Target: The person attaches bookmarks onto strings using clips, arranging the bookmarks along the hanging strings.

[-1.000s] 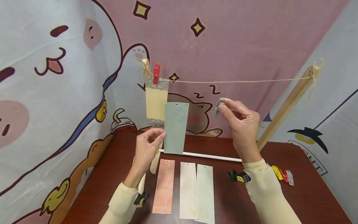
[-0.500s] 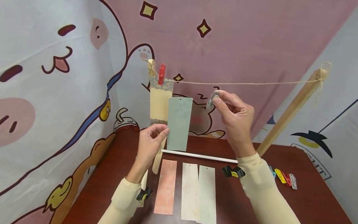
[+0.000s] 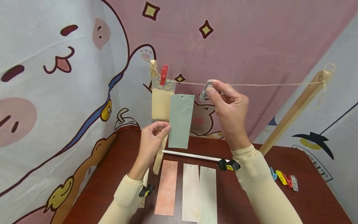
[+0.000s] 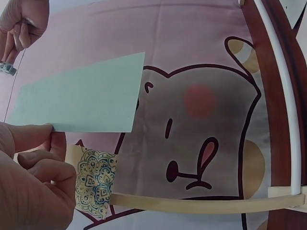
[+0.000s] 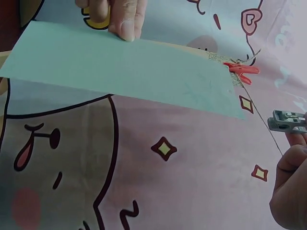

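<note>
My left hand (image 3: 152, 138) pinches a pale green bookmark (image 3: 181, 121) by its left edge, holding it upright just below the string (image 3: 260, 85). A small hole shows near the bookmark's top. Between thumb and fingertips, my right hand (image 3: 232, 107) pinches a grey clothespin (image 3: 206, 91) close to the string, right of the bookmark and apart from it. On the string's left end hangs a cream bookmark (image 3: 160, 104) with patterned bands, held by a red clothespin (image 3: 163, 74). The green bookmark partly covers it in the head view.
Wooden posts (image 3: 296, 110) carry the string, with a white rod (image 3: 193, 154) low between them. On the dark red table (image 3: 235, 199) lie an orange bookmark (image 3: 167, 188), a white bookmark (image 3: 190, 193) and a pale green-white bookmark (image 3: 208, 194). Several coloured clothespins (image 3: 281, 177) lie at the right.
My left hand has raised the green bookmark toward the string. My right hand has moved up and left with the grey clothespin, up to about the string's height. The view has shifted slightly.
</note>
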A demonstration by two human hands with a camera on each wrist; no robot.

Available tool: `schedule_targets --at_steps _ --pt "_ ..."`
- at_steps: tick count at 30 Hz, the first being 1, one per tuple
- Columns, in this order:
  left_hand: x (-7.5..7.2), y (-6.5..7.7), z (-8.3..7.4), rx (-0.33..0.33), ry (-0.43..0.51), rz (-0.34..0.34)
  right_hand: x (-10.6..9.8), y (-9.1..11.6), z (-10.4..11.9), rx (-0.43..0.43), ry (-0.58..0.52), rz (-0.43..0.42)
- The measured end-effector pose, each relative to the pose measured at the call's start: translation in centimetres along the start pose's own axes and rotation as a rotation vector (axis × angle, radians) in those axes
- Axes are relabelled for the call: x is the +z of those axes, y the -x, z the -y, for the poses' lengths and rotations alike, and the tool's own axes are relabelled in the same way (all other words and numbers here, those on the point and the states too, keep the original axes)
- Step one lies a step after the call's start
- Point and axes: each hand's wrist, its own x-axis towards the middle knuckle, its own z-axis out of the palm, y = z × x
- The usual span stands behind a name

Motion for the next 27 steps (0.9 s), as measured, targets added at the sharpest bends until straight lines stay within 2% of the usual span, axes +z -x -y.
schedule_targets --at_steps 6,15,21,27 --pt "0.3 -0.3 -0.4 -0.032 0.021 0.021 0.9 -0.7 0.3 -0.03 -0.031 0.0" --pt "0.2 -0.8 -0.8 0.002 0.023 0.016 2.4 -1.4 0.5 -0.007 -0.054 -0.032" --pt "0.6 -1.1 -0.9 0.012 0.05 0.016 2.9 -2.0 0.6 -0.022 -0.025 -0.042" --pt "0.9 -1.3 -0.9 0.017 0.057 0.01 3.5 -2.4 0.6 -0.003 0.007 -0.04"
